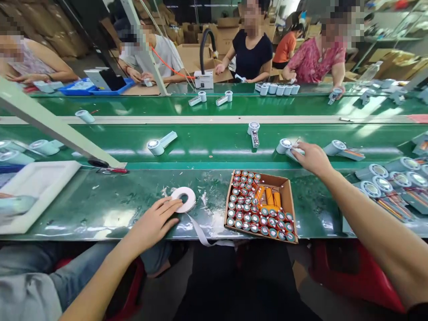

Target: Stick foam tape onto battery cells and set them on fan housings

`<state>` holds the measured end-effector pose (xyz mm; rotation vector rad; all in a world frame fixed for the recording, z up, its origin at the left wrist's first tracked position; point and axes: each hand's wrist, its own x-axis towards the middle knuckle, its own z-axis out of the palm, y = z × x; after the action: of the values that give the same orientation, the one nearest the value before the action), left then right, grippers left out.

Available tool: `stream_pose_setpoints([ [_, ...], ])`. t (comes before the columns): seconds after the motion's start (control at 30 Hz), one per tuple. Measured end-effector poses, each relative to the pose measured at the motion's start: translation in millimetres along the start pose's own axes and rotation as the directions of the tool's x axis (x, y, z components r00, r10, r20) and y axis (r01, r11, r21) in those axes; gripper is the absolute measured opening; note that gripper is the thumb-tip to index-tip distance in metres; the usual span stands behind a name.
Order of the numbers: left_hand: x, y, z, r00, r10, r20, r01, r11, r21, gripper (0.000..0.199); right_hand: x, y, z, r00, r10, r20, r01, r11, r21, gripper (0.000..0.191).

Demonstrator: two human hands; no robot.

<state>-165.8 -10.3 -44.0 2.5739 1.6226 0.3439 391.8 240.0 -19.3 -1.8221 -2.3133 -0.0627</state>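
Observation:
My left hand point(158, 221) lies over the near left edge of a white tape roll point(190, 206), fingers stretched out and thumb apart. A loose strip of tape trails from the roll over the bench's front edge. My right hand point(314, 158) reaches to the green belt, its fingers closed on a light-blue plastic housing point(284, 146) with a round head and a handle; the fingertips partly hide the handle. Between my hands is a cardboard box point(293, 209) of battery cells point(246, 207) with orange wraps and red wires. Another such housing point(335, 147) lies just right of my right hand.
More housings point(155, 147) lie spread along the belt, and several are grouped on the bench point(381, 183) at right. A white foam tray point(63, 171), a red-handled tool point(117, 170) and a slanted metal post point(60, 129) stand left. Co-workers point(252, 53) sit across the belt.

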Motion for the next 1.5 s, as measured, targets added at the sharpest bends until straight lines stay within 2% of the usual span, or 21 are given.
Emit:
stream_pose_setpoints([
  [0.07,-4.9,-5.1,14.5,0.998,-0.061,-0.029,0.062,0.996,0.059,0.039,-14.4,-29.6,-16.7,0.992,-0.029,-0.124,0.051,0.983,0.177,0.042],
  [0.13,10.0,3.3,21.5,0.992,-0.103,-0.078,0.11,0.989,0.095,0.037,-35.8,-75.1,-37.0,0.979,-0.108,-0.172,0.168,0.908,0.385,0.038],
  [0.2,31.8,25.5,17.7,0.988,-0.089,-0.126,0.101,0.991,0.09,0.031,-67.3,-124.3,-58.8,0.975,-0.197,-0.105,0.222,0.805,0.551,0.035],
  [0.27,49.7,59.6,5.6,0.978,-0.048,-0.203,0.056,0.998,0.032,0.026,-105.1,-168.2,-76.2,0.96,-0.258,0.11,0.108,0.702,0.704,0.039],
  [0.3,55.3,78.6,-2.1,0.968,-0.029,-0.249,0.028,1.0,-0.008,0.023,-124.0,-186.9,-81.1,0.907,-0.332,0.259,0.023,0.653,0.757,0.045],
  [0.37,59.6,111.3,-17.2,0.947,0.011,-0.32,-0.039,0.996,-0.079,0.019,-158.3,-216.4,-81.0,0.746,-0.5,0.44,-0.131,0.538,0.833,0.049],
  [0.43,58.7,127.1,-26.6,0.937,0.079,-0.341,-0.126,0.985,-0.116,0.018,-186.9,-234.1,-69.8,0.618,-0.646,0.448,-0.183,0.436,0.881,0.036],
  [0.5,56.2,124.6,-26.1,0.927,0.097,-0.362,-0.156,0.978,-0.138,0.019,-209.3,-239.2,-55.9,0.56,-0.726,0.399,-0.068,0.439,0.896,0.041],
  [0.6,48.5,105.4,-11.6,0.928,-0.006,-0.372,-0.073,0.978,-0.198,0.025,-222.7,-225.3,-49.1,0.445,-0.783,0.435,0.27,0.581,0.768,0.04],
  [0.63,44.3,100.3,-6.0,0.931,-0.053,-0.362,-0.03,0.975,-0.22,0.026,-219.2,-215.5,-52.5,0.418,-0.784,0.459,0.327,0.602,0.729,0.035],
  [0.67,39.8,97.2,-1.2,0.932,-0.094,-0.351,0.009,0.971,-0.237,0.027,-211.2,-203.7,-58.2,0.42,-0.779,0.465,0.342,0.611,0.714,0.033],
  [0.7,35.3,96.6,2.7,0.928,-0.125,-0.35,0.036,0.967,-0.25,0.028,-199.3,-190.5,-65.1,0.471,-0.76,0.448,0.331,0.623,0.708,0.033],
  [0.8,26.7,107.0,7.9,0.915,-0.144,-0.377,0.043,0.964,-0.263,0.029,-148.6,-150.5,-80.5,0.76,-0.581,0.291,0.355,0.747,0.562,0.027],
  [0.83,26.2,113.0,8.1,0.915,-0.133,-0.382,0.03,0.964,-0.263,0.029,-130.9,-140.1,-80.3,0.807,-0.538,0.242,0.398,0.8,0.45,0.026],
  [0.9,28.9,125.8,7.5,0.917,-0.097,-0.386,-0.006,0.966,-0.259,0.031,-101.0,-128.1,-70.0,0.799,-0.549,0.247,0.499,0.833,0.239,0.027],
  [1.03,40.9,146.2,6.9,0.92,0.003,-0.393,-0.108,0.963,-0.245,0.04,-73.3,-133.0,-32.6,0.686,-0.62,0.38,0.63,0.768,0.116,0.022],
  [1.17,49.6,155.2,5.8,0.911,0.101,-0.399,-0.194,0.96,-0.202,0.039,-74.0,-132.8,-24.2,0.693,-0.621,0.366,0.627,0.77,0.12,0.019],
  [1.23,51.1,156.4,2.5,0.908,0.154,-0.391,-0.226,0.963,-0.147,0.038,-82.9,-121.7,-36.3,0.745,-0.585,0.322,0.578,0.806,0.128,0.02],
  [1.33,52.2,157.1,-5.7,0.911,0.214,-0.351,-0.242,0.97,-0.036,0.045,-110.8,-106.3,-63.6,0.894,-0.439,0.088,0.4,0.872,0.282,0.023],
  [1.4,54.4,158.2,-12.3,0.912,0.272,-0.308,-0.272,0.961,0.045,0.052,-135.7,-107.9,-80.7,0.96,-0.266,-0.085,0.272,0.825,0.494,0.025],
  [1.5,62.4,161.1,-23.7,0.885,0.409,-0.224,-0.379,0.91,0.167,0.056,-167.9,-129.2,-96.9,0.984,-0.102,-0.143,0.174,0.695,0.698,0.031],
])
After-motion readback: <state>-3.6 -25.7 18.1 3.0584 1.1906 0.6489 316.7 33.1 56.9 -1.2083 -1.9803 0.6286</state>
